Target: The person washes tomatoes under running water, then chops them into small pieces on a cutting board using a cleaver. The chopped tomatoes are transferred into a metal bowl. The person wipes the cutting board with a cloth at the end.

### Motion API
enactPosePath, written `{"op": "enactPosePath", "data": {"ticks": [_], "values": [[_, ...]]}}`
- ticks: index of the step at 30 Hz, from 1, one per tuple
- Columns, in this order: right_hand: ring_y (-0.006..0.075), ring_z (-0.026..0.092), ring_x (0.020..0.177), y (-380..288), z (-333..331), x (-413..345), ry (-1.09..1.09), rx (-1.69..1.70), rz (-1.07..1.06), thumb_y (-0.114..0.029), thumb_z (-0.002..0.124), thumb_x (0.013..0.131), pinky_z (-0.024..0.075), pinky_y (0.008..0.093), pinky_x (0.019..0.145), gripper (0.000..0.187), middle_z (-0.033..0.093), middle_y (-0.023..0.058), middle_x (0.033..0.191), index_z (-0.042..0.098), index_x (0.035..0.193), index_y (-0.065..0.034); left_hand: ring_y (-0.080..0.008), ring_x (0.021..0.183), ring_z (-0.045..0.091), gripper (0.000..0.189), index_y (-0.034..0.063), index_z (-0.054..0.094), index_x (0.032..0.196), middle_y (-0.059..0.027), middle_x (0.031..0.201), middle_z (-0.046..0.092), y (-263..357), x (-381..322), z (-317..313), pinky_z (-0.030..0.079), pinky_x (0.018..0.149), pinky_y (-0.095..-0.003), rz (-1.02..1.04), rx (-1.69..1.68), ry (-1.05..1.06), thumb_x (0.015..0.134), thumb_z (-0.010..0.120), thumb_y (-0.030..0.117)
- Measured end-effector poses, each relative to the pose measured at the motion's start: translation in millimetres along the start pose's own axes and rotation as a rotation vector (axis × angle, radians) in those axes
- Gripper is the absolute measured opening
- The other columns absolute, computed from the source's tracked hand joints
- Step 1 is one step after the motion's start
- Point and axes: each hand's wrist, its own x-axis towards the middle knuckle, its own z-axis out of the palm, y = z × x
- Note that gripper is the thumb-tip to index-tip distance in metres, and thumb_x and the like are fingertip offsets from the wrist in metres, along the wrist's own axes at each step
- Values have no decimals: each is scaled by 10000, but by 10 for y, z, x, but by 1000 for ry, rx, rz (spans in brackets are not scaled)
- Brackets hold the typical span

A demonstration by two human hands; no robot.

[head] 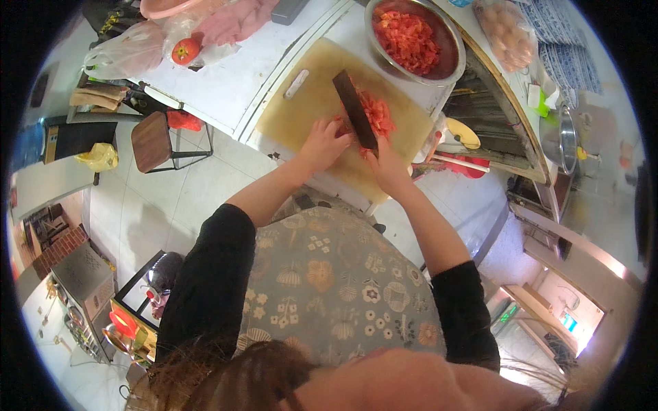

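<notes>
My right hand [386, 167] is closed around the handle of a dark-bladed kitchen cleaver [355, 109], which lies across the cutting board [288, 115]. Just left of the blade, my left hand [325, 144] has its fingers curled on a piece of red tomato, mostly hidden under them. Chopped tomato [377, 114] is heaped along the right side of the blade. Beyond the board's far right corner stands a metal bowl [459, 61] filled with diced tomato [406, 41].
A whole tomato [185, 51] rests on plastic at the far left, near a pink cloth [239, 23]. Bagged eggs [506, 36] lie at the upper right. A wooden-topped stool [150, 142] stands on the floor to the left. The counter's near edge runs beneath my forearms.
</notes>
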Motion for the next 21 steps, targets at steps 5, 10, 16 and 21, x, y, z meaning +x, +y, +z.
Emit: {"op": "enactPosePath", "data": {"ticks": [5, 10, 16, 21], "values": [[524, 637, 956, -160, -136, -244, -211, -55, 77, -212, 545, 991, 479, 608, 810, 317, 655, 339, 999, 430, 1208, -10, -374, 1071, 501, 292, 188, 692, 1111, -146, 1169, 567, 6, -59, -31, 429, 929, -496, -40, -71, -141, 851, 592, 100], [539, 625, 952, -67, 127, -89, -89, -19, 93, -201, 553, 1008, 478, 588, 817, 361, 645, 348, 987, 407, 1271, -1, -362, 1132, 501, 288, 204, 691, 1110, -105, 1195, 576, -8, -123, -72, 420, 953, -479, 12, -63, -148, 854, 590, 118], [509, 641, 936, -289, -100, -362, -156, -19, 65, -205, 545, 998, 479, 590, 815, 302, 655, 325, 970, 440, 1198, -5, -338, 1194, 515, 251, 193, 690, 1077, -67, 1188, 595, -57, -216, -63, 433, 982, -464, 83, -82, -47, 848, 605, 137], [495, 645, 945, -176, 266, -236, -134, -103, 118, -222, 545, 998, 485, 581, 816, 284, 662, 309, 972, 462, 1162, -5, -329, 1134, 562, 226, 149, 687, 1066, -92, 1128, 615, -94, -267, -50, 500, 966, -423, 134, -36, -93, 843, 651, 169]]}}
